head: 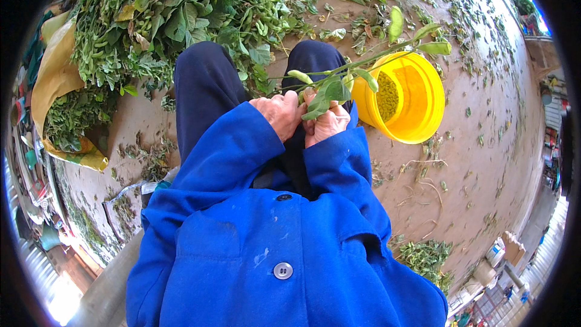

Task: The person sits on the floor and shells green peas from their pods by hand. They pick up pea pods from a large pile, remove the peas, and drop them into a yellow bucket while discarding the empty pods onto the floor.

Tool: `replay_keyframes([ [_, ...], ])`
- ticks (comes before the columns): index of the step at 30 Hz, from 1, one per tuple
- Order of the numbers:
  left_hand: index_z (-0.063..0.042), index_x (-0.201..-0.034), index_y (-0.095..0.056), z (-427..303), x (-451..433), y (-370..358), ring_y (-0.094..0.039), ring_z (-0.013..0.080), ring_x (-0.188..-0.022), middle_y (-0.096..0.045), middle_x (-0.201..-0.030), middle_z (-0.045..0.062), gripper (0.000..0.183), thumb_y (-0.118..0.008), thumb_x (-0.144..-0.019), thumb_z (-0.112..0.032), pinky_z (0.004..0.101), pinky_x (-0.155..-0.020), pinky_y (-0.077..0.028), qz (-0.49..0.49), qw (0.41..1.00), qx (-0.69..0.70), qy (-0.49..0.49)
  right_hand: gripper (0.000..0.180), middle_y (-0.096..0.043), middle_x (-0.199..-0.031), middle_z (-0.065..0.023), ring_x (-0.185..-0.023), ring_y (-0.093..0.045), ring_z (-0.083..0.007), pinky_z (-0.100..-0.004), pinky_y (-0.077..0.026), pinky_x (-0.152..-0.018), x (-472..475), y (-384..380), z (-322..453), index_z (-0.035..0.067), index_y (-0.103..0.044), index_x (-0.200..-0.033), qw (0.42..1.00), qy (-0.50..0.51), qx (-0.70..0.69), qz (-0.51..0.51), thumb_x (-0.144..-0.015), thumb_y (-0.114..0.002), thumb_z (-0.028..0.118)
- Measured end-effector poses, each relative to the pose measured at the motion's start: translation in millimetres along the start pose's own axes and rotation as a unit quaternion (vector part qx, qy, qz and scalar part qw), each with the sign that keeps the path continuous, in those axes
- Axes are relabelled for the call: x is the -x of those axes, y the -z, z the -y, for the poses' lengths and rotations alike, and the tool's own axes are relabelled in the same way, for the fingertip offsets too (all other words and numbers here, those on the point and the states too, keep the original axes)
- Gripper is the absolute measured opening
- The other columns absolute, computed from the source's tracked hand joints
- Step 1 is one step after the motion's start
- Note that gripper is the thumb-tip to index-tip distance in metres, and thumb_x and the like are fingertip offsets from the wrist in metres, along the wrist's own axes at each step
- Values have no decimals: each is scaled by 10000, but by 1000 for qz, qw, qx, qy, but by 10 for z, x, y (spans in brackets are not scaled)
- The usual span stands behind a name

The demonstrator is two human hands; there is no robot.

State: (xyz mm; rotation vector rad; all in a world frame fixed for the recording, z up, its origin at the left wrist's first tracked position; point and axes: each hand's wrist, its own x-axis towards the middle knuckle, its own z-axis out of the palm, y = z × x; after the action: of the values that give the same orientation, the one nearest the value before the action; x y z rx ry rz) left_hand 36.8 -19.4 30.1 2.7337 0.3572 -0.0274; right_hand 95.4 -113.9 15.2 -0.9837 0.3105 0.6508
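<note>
Above my lap, a green soybean stalk with several plump pods and a drooping leaf slants up to the right. My left hand and my right hand meet at its lower part, fingers curled and pinching it. The leaf covers some of my right fingers, so the exact spot of their grip is hidden. Just right of my right knee, a yellow plastic bucket tilts with its mouth towards me. Shelled green beans lie inside it. The stalk's pod-bearing tip passes over the bucket's rim.
A big heap of soybean plants rises beyond my knees to the left. Beside it, a tan sack holds more greenery. Loose leaves litter the concrete floor. A small plant pile lies by my right side.
</note>
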Motion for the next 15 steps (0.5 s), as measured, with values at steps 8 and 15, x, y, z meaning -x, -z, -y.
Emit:
replay_keyframes([
  [8, -17, -849, -534, 61, -76, -119, -452, 163, -380, -535, -618, 94, 232, -514, -859, -248, 281, -360, -360, -109, 876, 469, -20, 118, -472, -564, -14, -414, -387, -67, -182, -241, -330, -67, 101, 102, 58, -523, -774, 992, -86, -89, 39, -757, -609, 137],
  [15, -18, -867, -564, 1, -29, -28, -335, 40, -352, -540, -630, 52, 144, -553, -839, -159, 192, -313, -215, 61, 584, 784, 201, 152, -497, -612, -39, -434, -418, -88, -178, -243, -314, -52, 163, 197, 45, -520, -791, 979, -128, -91, 132, -755, -610, 162],
])
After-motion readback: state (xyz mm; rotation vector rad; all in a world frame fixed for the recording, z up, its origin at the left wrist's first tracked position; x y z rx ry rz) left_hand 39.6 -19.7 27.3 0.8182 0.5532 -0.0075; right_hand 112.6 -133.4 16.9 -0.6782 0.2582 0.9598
